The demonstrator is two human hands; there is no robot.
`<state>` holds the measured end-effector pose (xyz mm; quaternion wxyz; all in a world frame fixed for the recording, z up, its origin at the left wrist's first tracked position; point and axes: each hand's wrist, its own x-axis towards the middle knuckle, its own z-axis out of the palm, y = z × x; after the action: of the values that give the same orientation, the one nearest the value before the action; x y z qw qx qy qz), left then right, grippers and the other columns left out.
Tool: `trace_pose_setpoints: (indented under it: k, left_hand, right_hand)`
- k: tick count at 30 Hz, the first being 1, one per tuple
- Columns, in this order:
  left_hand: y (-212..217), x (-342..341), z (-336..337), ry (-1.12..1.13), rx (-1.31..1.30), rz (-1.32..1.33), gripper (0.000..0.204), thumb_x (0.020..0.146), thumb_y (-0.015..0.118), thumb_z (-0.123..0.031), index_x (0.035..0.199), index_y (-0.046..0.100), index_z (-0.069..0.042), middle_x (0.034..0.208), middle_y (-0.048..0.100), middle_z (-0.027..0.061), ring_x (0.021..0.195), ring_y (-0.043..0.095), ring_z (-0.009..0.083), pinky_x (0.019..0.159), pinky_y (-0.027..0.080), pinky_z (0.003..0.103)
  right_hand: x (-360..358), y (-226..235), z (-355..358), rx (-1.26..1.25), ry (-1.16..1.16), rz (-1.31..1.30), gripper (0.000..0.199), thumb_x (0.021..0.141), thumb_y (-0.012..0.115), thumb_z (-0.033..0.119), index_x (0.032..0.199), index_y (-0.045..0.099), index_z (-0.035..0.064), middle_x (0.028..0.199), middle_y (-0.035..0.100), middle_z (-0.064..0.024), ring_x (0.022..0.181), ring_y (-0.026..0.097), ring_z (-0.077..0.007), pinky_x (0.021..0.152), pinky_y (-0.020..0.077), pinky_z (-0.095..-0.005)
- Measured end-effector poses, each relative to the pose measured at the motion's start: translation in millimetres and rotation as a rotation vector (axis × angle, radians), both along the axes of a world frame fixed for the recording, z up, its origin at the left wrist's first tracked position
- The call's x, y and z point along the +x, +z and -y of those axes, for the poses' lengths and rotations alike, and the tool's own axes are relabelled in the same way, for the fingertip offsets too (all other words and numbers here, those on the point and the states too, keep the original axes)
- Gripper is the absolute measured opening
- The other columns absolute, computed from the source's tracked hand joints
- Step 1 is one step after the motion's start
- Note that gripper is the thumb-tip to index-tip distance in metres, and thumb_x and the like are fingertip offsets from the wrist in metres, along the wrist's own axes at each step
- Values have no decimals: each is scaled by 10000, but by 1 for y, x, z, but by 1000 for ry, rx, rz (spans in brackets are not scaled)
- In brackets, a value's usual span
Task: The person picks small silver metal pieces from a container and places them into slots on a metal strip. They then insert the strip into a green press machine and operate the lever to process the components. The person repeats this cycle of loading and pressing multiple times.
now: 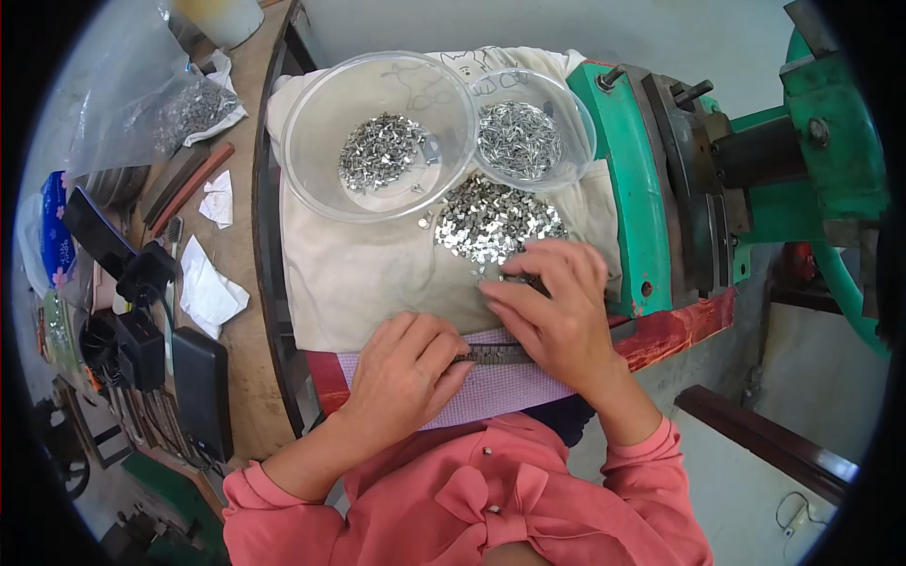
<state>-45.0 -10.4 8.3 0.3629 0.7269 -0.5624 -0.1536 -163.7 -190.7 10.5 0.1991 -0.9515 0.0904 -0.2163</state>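
My left hand [406,368] is closed on one end of a narrow dark metal strip [495,356] with a row of notches. The strip lies across a purple checked cloth [491,396] at the near edge of the work surface. Over the strip's other end is my right hand [563,316], its fingers curled around small dark metal pieces, partly hidden. Just beyond it lies a loose pile of small shiny metal pieces [491,222] on a beige cloth [349,274].
A large clear plastic bowl [302,179] and a smaller clear tub [587,141] hold more metal pieces. Close on the right stands a green machine [628,189]. A wooden bench [247,377] on the left carries a phone on a stand [99,231], a black power bank [201,387] and crumpled tissues [209,288].
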Motion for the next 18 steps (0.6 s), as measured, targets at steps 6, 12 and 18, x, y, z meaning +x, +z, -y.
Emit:
trace_pose_setpoints:
  k: [6,12,18]
  left_hand:
    - [-4,-1,2,-18,-31,27,229,703,807,-87,871,652,-76,946,637,48,834,583,259,721,461,384]
    - [-8,-3,5,-12,-75,27,204,712,790,-59,848,639,-72,921,632,45,807,585,254,700,463,377]
    - [-9,-2,4,-36,-55,41,177,767,763,-87,883,631,-64,941,625,46,848,590,244,714,459,376]
  right_hand:
    - [17,0,4,-100,98,-74,112,753,689,146,859,700,113,1068,615,-46,1155,562,-270,1023,371,-466]
    - [16,4,3,-82,119,-81,88,757,693,135,834,665,105,1081,620,-46,1165,560,-273,1034,365,-470]
    - [-3,19,0,48,61,-35,191,710,793,108,857,671,117,1101,643,-23,1135,580,-274,1011,373,-469]
